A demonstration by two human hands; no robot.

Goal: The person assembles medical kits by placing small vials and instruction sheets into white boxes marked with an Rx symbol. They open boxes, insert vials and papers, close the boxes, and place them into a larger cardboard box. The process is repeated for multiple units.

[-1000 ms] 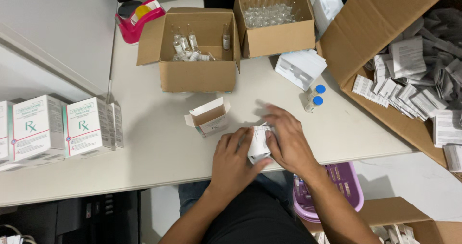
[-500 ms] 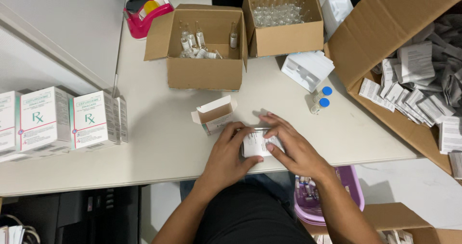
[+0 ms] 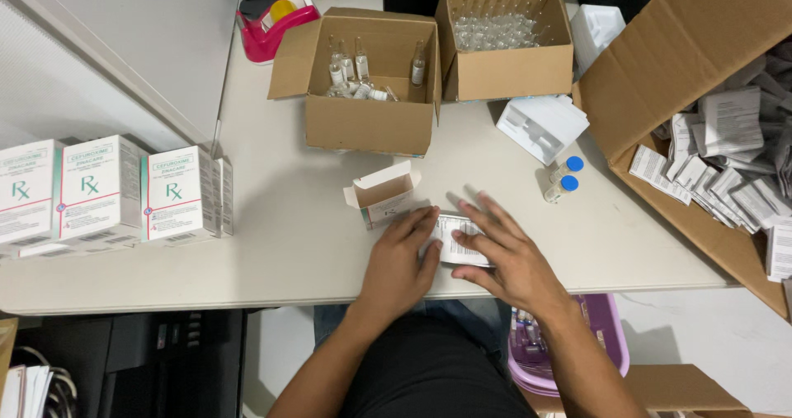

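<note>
Fingers flat, pressing folded leaflet; open carton beside; cardboard box: vials

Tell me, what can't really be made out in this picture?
- Folded white paper: both hands cover much of it, left hand and right hand; its small print is unreadable.
- Purple basket under the table: the right forearm and table edge hide most of its contents.
- Big cardboard box of leaflets: cut off by the right edge.
- Clear vials in the far box: too small to count.
</note>
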